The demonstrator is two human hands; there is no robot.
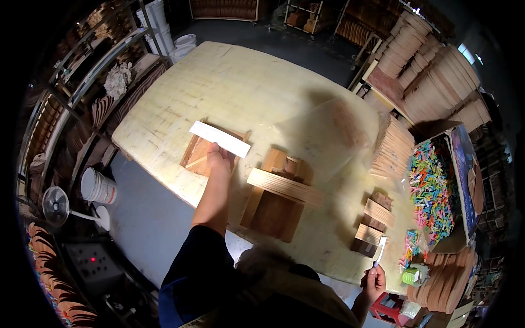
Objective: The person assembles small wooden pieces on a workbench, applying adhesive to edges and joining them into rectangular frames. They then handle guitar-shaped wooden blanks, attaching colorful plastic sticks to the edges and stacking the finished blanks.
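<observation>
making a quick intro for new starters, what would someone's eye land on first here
Probably the heap of bright, many-coloured plastic pieces in the box at the table's right edge. Next, the white strip left of centre, with the left hand at its near edge, then the slim white brush-like tool in the right hand, lower right.

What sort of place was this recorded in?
Probably a woodworking workshop, perhaps one making guitars: tall stacks of cut wooden pieces at upper right, what look like guitar bodies on a rear rack, and a large worktable.
</observation>
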